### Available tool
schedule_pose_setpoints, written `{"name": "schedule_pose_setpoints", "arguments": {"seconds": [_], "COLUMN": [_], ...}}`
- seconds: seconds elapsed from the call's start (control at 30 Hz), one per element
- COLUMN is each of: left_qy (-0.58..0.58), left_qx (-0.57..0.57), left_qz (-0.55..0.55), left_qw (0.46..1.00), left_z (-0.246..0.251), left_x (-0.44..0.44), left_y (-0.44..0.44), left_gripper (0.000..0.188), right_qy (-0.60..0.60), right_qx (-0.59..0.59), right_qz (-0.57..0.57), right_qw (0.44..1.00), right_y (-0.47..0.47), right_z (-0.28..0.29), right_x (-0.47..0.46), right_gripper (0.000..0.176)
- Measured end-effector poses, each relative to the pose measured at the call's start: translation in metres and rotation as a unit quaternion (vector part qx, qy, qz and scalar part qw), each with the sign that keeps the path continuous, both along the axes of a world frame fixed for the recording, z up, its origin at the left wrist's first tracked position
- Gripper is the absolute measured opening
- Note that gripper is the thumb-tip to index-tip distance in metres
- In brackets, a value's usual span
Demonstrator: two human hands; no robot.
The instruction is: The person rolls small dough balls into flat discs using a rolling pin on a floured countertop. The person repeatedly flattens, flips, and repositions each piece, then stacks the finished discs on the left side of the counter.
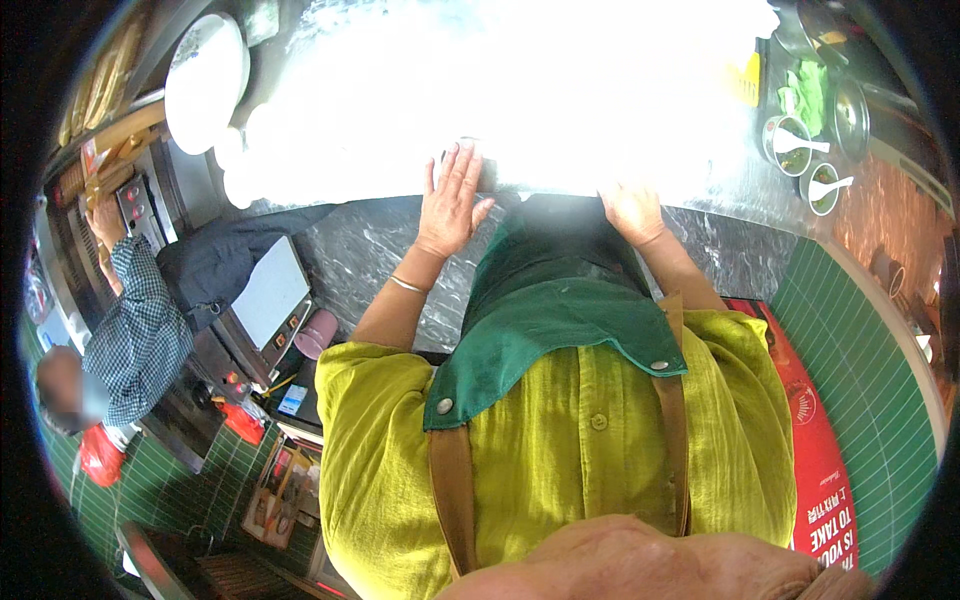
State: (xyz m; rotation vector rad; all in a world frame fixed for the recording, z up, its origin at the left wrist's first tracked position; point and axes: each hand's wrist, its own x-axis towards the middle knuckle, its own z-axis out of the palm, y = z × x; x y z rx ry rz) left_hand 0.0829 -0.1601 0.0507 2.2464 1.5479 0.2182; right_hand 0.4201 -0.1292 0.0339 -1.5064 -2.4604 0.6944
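Note:
My left hand [453, 201] lies palm down on the near edge of a shiny metal counter [720, 180], with its thumb apart from the fingers and nothing seen in its grip. Beside its fingers is a small dark patch [487, 174], too washed out to name. My right hand [632, 211] rests at the same edge, farther right. Strong glare hides its fingertips, so whether it holds anything cannot be told. A dark green apron [555, 315] hangs between my forearms. White glare covers most of the countertop.
At right stand two small bowls [793, 161] [820, 201] with white spoons, near green leaves [806, 97] and a round lid [851, 120]. White plates [202, 90] are at left. Another person [146, 330] reaches toward a control panel [141, 210]. A pink bin [316, 334] stands below.

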Motion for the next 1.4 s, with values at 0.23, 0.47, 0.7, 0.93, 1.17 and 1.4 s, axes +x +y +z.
{"name": "schedule_pose_setpoints", "arguments": {"seconds": [0.23,0.47,0.7,0.93,1.17,1.4], "left_qy": [0.009,0.079,0.098,0.023,-0.067,0.036], "left_qx": [0.158,0.082,0.122,0.073,0.015,-0.109], "left_qz": [-0.027,-0.012,0.028,0.0,0.051,0.048], "left_qw": [0.987,0.993,0.987,0.997,0.996,0.992], "left_z": [-0.054,-0.027,-0.037,-0.027,-0.018,-0.016], "left_x": [0.031,0.028,0.043,0.02,0.023,0.068], "left_y": [0.143,0.115,0.171,0.08,0.11,0.175], "left_gripper": [0.072,0.069,0.067,0.077,0.063,0.042], "right_qy": [0.028,0.028,-0.003,-0.093,0.006,0.023], "right_qx": [0.056,-0.029,0.094,-0.027,0.04,0.031], "right_qz": [-0.162,-0.111,-0.072,-0.017,0.021,0.043], "right_qw": [0.985,0.993,0.993,0.995,0.999,0.998], "right_y": [0.051,0.032,0.081,0.019,0.01,0.02], "right_z": [-0.022,-0.022,-0.057,-0.023,-0.005,0.025], "right_x": [-0.005,-0.006,-0.015,-0.006,-0.006,-0.012], "right_gripper": [0.027,0.019,0.022,0.023,0.016,0.013]}}
